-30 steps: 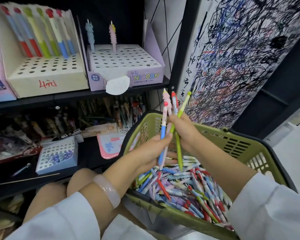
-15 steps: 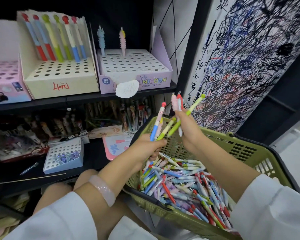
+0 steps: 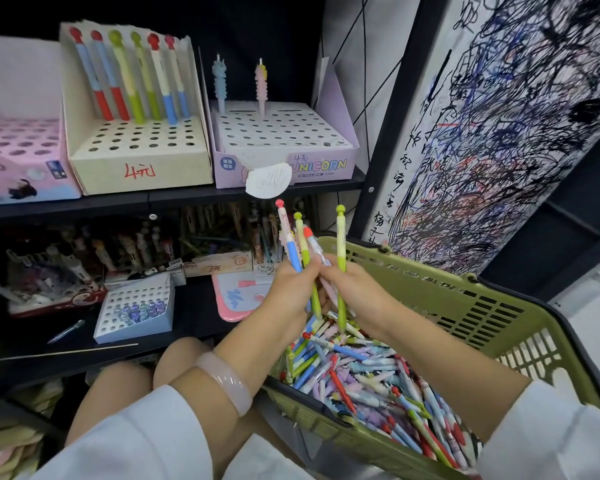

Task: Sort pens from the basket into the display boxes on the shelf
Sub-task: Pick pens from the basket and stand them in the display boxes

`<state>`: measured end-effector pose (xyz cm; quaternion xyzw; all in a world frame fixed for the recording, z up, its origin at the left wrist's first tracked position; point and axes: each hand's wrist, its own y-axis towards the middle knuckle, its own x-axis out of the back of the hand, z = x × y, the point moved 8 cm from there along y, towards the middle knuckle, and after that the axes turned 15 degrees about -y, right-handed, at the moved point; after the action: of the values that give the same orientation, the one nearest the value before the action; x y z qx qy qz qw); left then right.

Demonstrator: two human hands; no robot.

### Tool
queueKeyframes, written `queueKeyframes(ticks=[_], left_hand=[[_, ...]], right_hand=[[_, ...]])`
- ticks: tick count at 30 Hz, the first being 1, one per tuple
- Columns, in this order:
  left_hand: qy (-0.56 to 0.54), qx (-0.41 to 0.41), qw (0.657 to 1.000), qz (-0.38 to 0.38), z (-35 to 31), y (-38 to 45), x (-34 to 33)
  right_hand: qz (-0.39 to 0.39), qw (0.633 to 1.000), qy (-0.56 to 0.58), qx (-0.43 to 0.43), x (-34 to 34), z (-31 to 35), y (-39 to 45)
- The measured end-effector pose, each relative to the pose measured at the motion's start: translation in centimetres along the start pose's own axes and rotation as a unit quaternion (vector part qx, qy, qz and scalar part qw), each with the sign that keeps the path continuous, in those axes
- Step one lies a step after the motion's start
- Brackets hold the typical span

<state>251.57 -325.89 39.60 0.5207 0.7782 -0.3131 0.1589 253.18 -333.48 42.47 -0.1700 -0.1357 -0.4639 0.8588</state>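
Note:
A green plastic basket [image 3: 492, 306] at the right holds a heap of several coloured pens [image 3: 361, 372]. Above its near-left corner my left hand [image 3: 288, 289] grips a blue pen with a red cap [image 3: 288, 237] and a green pen [image 3: 303, 247], both upright. My right hand [image 3: 354, 289] touches the left hand and holds a green pen [image 3: 341, 244] upright plus a pinkish one [image 3: 314, 245]. On the shelf stand a cream display box [image 3: 139, 161] with a back row of several pens and a purple Unicorn box [image 3: 284, 147] with two pens.
A pink display box [image 3: 18, 161] stands at the far left of the shelf. The lower shelf holds a small blue-white box [image 3: 136, 306], a pink board [image 3: 236, 296], a loose pen [image 3: 66, 330] and a thin stick. A scribbled white panel [image 3: 499, 133] rises at the right.
My hands have come together above the basket, and the pens now stand more upright. The blue pen and a green pen sit in my left hand. The view has shifted slightly.

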Motion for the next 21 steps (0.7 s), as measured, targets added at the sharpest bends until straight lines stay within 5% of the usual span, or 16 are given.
queueKeyframes(ticks=[9,17,21], left_hand=[[-0.09,0.062,0.994,0.022,0.3,0.1,-0.4],[0.152,-0.032,0.987,0.028,-0.4,0.0,0.4],[0.128,-0.051,0.99,0.036,-1.2,-0.5,0.9]], right_hand=[[0.023,0.999,-0.031,0.02,-0.2,0.5,-0.4],[0.111,0.968,-0.226,0.001,-1.0,-0.5,-0.5],[0.074,0.969,-0.235,0.02,-0.3,-0.7,0.1]])
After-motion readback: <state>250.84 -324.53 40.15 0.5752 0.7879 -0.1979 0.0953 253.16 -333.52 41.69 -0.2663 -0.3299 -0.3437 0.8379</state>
